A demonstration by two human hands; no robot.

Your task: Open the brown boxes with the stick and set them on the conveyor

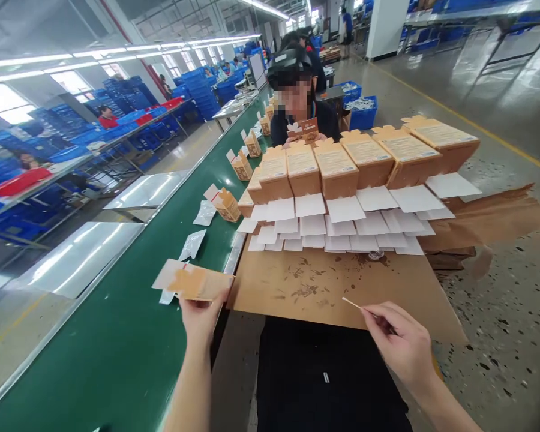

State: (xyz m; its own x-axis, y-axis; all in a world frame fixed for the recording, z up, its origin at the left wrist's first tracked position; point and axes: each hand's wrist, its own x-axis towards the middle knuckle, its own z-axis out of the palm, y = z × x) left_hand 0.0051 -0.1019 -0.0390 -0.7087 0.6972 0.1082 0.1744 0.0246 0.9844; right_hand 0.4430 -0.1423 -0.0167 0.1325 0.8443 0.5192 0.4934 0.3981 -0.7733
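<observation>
My left hand [202,315] is closed on a yellow-brown box [198,283] with a white flap, tilted above the green conveyor [112,300]. Between the thumb and fingers of my right hand [400,336] is a thin cotton swab [351,303], its white tip pointing up and left over the brown cardboard sheet [306,288]. Dark smudges mark that sheet. Behind it stand stacked rows of brown boxes [337,168] with white flaps [345,209] hanging toward me.
Silver pouches [192,245] and small open boxes [227,205] line the conveyor. A person [328,123] sits beyond the stacked boxes, holding a brown box. Brown paper [490,216] lies at the right; blue crates [362,113] stand farther back.
</observation>
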